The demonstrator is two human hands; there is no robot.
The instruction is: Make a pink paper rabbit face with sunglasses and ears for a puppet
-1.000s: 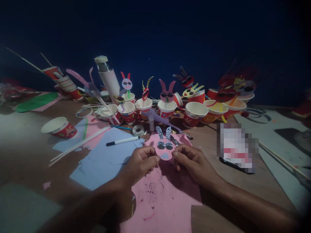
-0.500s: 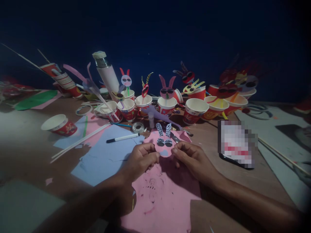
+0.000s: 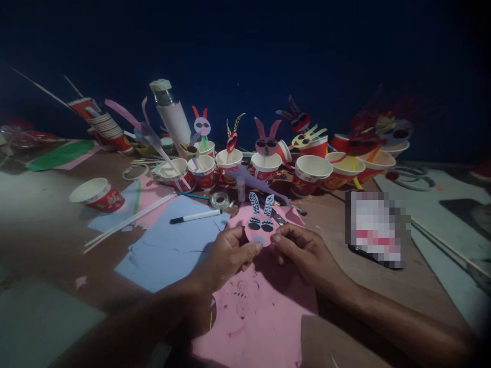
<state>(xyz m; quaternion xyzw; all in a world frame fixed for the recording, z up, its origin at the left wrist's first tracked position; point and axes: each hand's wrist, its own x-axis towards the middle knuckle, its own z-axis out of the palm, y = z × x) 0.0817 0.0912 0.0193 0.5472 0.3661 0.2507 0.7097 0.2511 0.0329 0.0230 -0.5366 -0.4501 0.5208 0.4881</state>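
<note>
Between my two hands is a pink paper rabbit face (image 3: 261, 232) with black oval eyes, black-and-white patterned ears and a pale blue patch low down. My left hand (image 3: 233, 253) pinches its lower left edge, the thumb lying over the front. At the lower right edge, my right hand (image 3: 301, 248) grips it between thumb and fingers. Beneath both hands lies a pink paper sheet (image 3: 264, 317) with dark marks. To the left, a black-and-white marker (image 3: 196, 216) rests on blue paper (image 3: 164, 255).
Red-and-white paper cups (image 3: 311, 176) with paper animal faces on sticks line the back. A tape roll (image 3: 220, 200), small clear bottle (image 3: 241, 189) and cutter (image 3: 278, 218) lie just beyond my hands. A pixelated phone (image 3: 376, 230) is at right, a lone cup (image 3: 97, 195) at left.
My left thumb has slid to the right along the rabbit face's lower edge. My right hand keeps its grip. The whole view has shifted slightly.
</note>
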